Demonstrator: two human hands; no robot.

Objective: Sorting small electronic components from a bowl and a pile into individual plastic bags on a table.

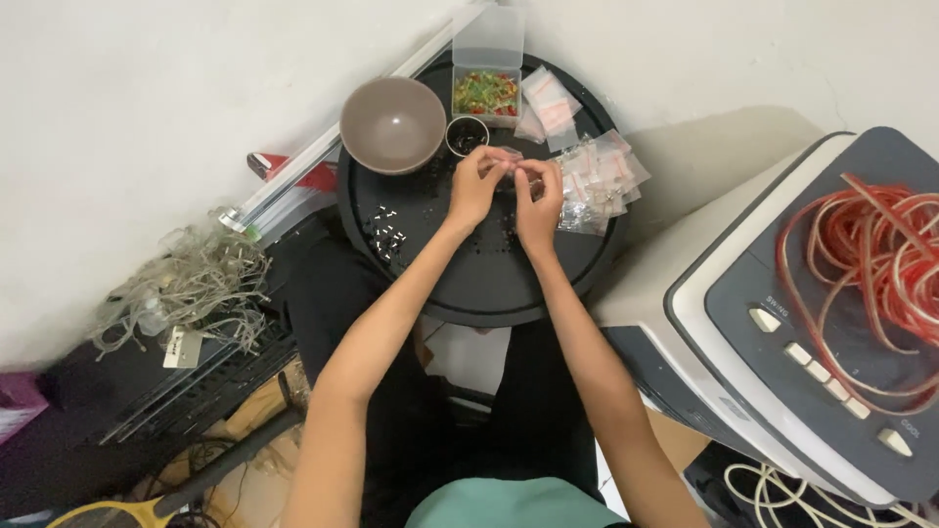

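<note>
Both hands' grip [509, 168] pinching small bag [513, 156], beads box [486, 93]

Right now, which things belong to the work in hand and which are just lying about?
In use:
left hand and right hand, pinching a small clear bag
pile of small bags
box of coloured bits
small black cup
round black tray

Lying about:
red hose
tangled wires
grey bowl, empty

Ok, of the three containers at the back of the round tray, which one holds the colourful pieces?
The clear rectangular plastic box, lid open; the brown bowl looks empty, and the small round cup holds dark bits.
</note>
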